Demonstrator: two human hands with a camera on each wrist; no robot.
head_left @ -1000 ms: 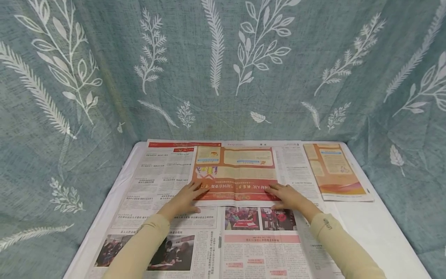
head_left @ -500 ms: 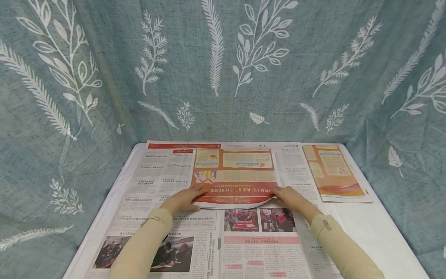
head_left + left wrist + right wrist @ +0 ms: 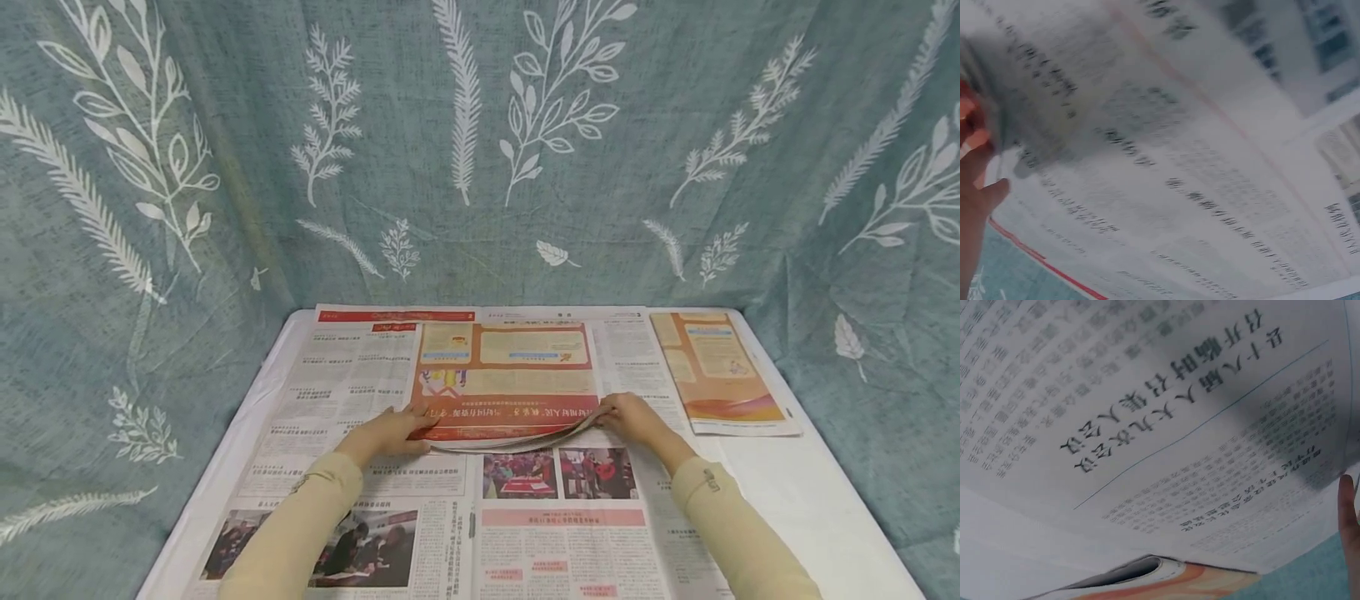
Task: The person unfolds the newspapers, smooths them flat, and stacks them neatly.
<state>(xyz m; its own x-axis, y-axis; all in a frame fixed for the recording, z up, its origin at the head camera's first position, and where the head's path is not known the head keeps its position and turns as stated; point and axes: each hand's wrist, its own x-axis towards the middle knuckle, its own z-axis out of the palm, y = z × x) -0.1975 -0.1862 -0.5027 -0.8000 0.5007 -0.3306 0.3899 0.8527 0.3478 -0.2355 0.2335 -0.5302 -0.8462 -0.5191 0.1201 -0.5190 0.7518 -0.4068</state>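
A folded newspaper [image 3: 517, 367] with an orange and red page up lies on larger spread newspaper sheets [image 3: 562, 542]. My left hand [image 3: 386, 433] pinches its near left corner, the thumb by the near edge and the fingers on the red print. At the near right corner, my right hand [image 3: 637, 419] grips the paper, and that side of the near edge curves upward. The left wrist view catches the left hand [image 3: 975, 194] at its left border, beside the raised paper. Only part of the right hand [image 3: 1349, 519] appears in the right wrist view.
A second orange folded newspaper [image 3: 723, 367] lies at the far right of the white table [image 3: 810, 500]. Its folded edge [image 3: 1197, 581] also shows low in the right wrist view. Blue-green leaf-patterned cloth [image 3: 465, 250] hangs behind and along both sides.
Both hands have gone from lying spread on the folded newspaper to gripping its near corners. Its near edge has bent upward, most at the right.
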